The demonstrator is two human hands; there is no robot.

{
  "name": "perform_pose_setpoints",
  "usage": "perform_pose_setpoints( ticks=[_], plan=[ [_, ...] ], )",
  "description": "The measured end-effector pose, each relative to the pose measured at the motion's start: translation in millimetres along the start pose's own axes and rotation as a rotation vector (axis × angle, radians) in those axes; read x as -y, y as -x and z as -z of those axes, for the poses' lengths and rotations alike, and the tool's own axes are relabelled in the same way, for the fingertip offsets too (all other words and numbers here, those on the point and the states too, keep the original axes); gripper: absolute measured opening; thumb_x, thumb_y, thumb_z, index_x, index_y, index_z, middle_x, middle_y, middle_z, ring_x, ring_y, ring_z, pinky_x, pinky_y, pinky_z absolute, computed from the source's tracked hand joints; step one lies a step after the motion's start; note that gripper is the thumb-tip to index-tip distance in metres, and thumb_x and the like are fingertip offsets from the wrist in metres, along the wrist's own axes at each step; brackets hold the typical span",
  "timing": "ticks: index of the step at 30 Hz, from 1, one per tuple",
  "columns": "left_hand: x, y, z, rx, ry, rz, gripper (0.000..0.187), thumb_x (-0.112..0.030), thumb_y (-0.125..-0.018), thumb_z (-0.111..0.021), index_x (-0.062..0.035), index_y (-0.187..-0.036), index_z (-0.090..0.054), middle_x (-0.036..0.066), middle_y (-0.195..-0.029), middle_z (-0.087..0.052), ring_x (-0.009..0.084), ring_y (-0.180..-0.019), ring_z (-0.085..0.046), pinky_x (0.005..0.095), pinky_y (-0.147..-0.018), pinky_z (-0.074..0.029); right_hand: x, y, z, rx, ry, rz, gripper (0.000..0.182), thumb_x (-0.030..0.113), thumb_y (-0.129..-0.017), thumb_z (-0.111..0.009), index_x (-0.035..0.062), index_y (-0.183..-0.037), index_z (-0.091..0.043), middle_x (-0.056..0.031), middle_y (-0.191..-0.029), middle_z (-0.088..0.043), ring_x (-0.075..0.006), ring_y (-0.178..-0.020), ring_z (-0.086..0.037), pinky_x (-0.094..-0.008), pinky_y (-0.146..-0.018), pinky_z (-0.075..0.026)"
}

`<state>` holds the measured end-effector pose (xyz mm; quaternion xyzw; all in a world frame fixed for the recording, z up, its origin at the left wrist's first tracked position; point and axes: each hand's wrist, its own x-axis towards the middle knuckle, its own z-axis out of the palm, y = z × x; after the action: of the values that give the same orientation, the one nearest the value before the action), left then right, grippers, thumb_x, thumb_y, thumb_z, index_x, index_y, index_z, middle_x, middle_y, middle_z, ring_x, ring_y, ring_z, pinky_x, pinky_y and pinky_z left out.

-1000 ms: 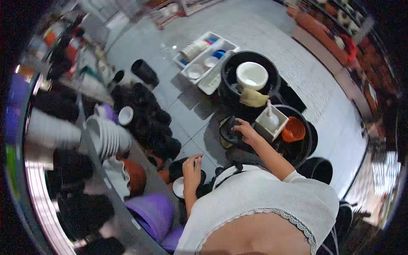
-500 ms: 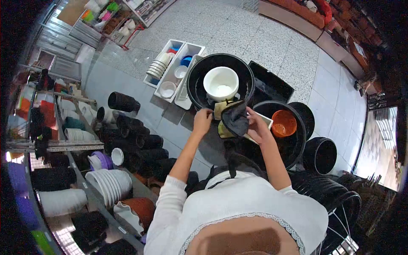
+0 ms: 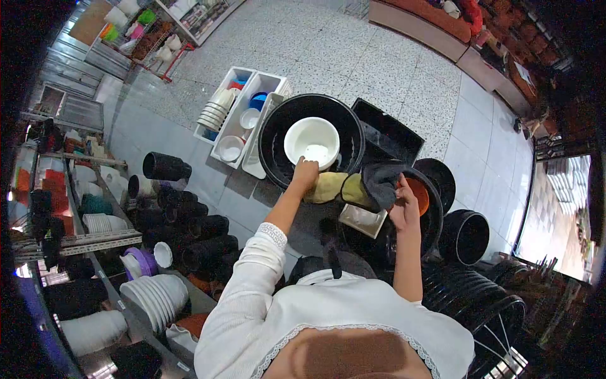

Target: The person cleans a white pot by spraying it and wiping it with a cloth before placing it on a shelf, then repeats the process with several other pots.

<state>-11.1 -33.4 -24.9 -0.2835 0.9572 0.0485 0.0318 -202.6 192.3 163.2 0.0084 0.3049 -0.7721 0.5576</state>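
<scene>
A limp yellow-green and dark grey cloth piece [image 3: 352, 189], perhaps a work glove, stretches sideways between my two hands. My left hand [image 3: 305, 174] is closed at its yellow end, over the near rim of a white pot [image 3: 311, 140]. My right hand [image 3: 404, 207] pinches the dark end, with some fingers hidden behind it. The white pot stands inside a round black tub [image 3: 270, 129]. Beneath the cloth lies a cream rectangular tray [image 3: 363, 220]. Beside my right hand an orange pot [image 3: 421, 197] sits in another black tub [image 3: 435, 235], partly covered.
White boxes [image 3: 221, 129] with stacked pots and bowls stand at the left of the tub. A black rectangular planter [image 3: 392, 134] lies behind. Shelves with white pots [image 3: 154, 297] and several black pots [image 3: 167, 167] fill the left. More black pots [image 3: 470, 237] stand at right.
The cloth piece was bunched up and is now pulled out lengthwise. My right hand has moved right with its dark end. The cream tray beneath shows more, and the view has shifted slightly.
</scene>
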Motion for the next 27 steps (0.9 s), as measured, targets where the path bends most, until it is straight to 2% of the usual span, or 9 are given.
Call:
perform_pose_setpoints(
  ticks=[6,13,14,18,20,22,23,24,27],
  plan=[
    [-2,-10,31,-0.143,0.140,0.033,0.008,-0.013,-0.079,-0.055,-0.0066,-0.082,-0.059,0.014,-0.075,-0.065,0.0280,-0.074,-0.063,0.0424,-0.082,-0.038,2,-20,6,0.082,-0.021,0.010,0.059,-0.002,-0.075,-0.046,-0.0012,-0.134,-0.038,-0.0129,-0.127,-0.050,-0.0274,-0.117,-0.049,-0.0407,-0.104,-0.036],
    [10,13,118,-0.709,0.794,0.572,0.027,-0.023,-0.092,-0.048,0.0012,-0.081,-0.054,0.026,-0.080,-0.057,0.0437,-0.079,-0.054,0.0469,-0.068,-0.041,-14,-42,-39,-0.016,0.257,0.118,0.064,-0.002,-0.072,-0.049,-0.0025,-0.135,-0.036,-0.0110,-0.131,-0.045,-0.0234,-0.108,-0.053,-0.0359,-0.097,-0.041],
    [22,26,121,-0.629,0.848,0.631,0.031,-0.026,-0.094,-0.046,0.0023,-0.087,-0.057,0.026,-0.080,-0.057,0.0372,-0.075,-0.057,0.0402,-0.070,-0.043,-14,-38,-57,-0.038,0.363,0.116,0.063,-0.003,-0.071,-0.051,-0.0030,-0.133,-0.040,-0.0101,-0.131,-0.045,-0.0224,-0.108,-0.053,-0.0324,-0.096,-0.041],
    [42,86,113,-0.816,1.046,0.740,0.042,-0.032,-0.095,-0.047,0.0079,-0.098,-0.058,0.019,-0.088,-0.063,0.0239,-0.079,-0.057,0.0347,-0.074,-0.043,-43,-31,-122,0.315,0.902,0.435,0.053,-0.003,-0.069,-0.051,-0.0013,-0.122,-0.052,-0.0130,-0.125,-0.052,-0.0234,-0.117,-0.049,-0.0299,-0.098,-0.037],
    [37,124,134,-0.854,1.222,0.722,0.042,-0.034,-0.094,-0.048,0.0070,-0.099,-0.059,0.014,-0.090,-0.064,0.0172,-0.080,-0.055,0.0319,-0.075,-0.043,-64,-16,-153,0.575,1.319,0.622,0.052,-0.001,-0.067,-0.052,0.0071,-0.119,-0.056,-0.0187,-0.127,-0.051,-0.0330,-0.131,-0.035,-0.0380,-0.105,-0.031],
    [15,158,180,-1.028,1.561,0.716,0.038,-0.034,-0.094,-0.049,0.0030,-0.097,-0.060,0.008,-0.085,-0.061,0.0137,-0.078,-0.053,0.0302,-0.073,-0.043,-86,5,-195,0.928,1.417,0.446,0.045,0.000,-0.069,-0.057,0.0115,-0.113,-0.059,-0.0181,-0.118,-0.050,-0.0373,-0.117,-0.043,-0.0424,-0.101,-0.034],
    [9,173,194,-1.112,1.733,0.695,0.037,-0.034,-0.094,-0.049,0.0009,-0.096,-0.061,0.005,-0.083,-0.059,0.0120,-0.077,-0.052,0.0294,-0.072,-0.042,-109,13,-197,1.019,1.512,0.527,0.041,0.002,-0.071,-0.058,0.0112,-0.110,-0.059,-0.0168,-0.112,-0.049,-0.0369,-0.108,-0.045,-0.0426,-0.097,-0.037],
    [51,197,135,-0.980,1.629,0.637,0.031,-0.033,-0.095,-0.048,-0.0042,-0.093,-0.060,-0.001,-0.078,-0.054,0.0097,-0.074,-0.051,0.0267,-0.067,-0.042,-130,17,-191,1.145,1.580,0.473,0.042,0.001,-0.071,-0.059,0.0118,-0.112,-0.058,-0.0171,-0.113,-0.049,-0.0367,-0.108,-0.046,-0.0429,-0.097,-0.037],
    [27,243,167,-1.115,1.564,0.764,0.027,-0.029,-0.097,-0.045,-0.0050,-0.092,-0.057,-0.003,-0.074,-0.049,0.0076,-0.071,-0.048,0.0251,-0.063,-0.041,-171,22,-177,1.313,1.558,0.440,0.049,0.003,-0.068,-0.066,0.0137,-0.116,-0.056,-0.0163,-0.118,-0.048,-0.0363,-0.111,-0.044,-0.0427,-0.097,-0.037]
  ],
)
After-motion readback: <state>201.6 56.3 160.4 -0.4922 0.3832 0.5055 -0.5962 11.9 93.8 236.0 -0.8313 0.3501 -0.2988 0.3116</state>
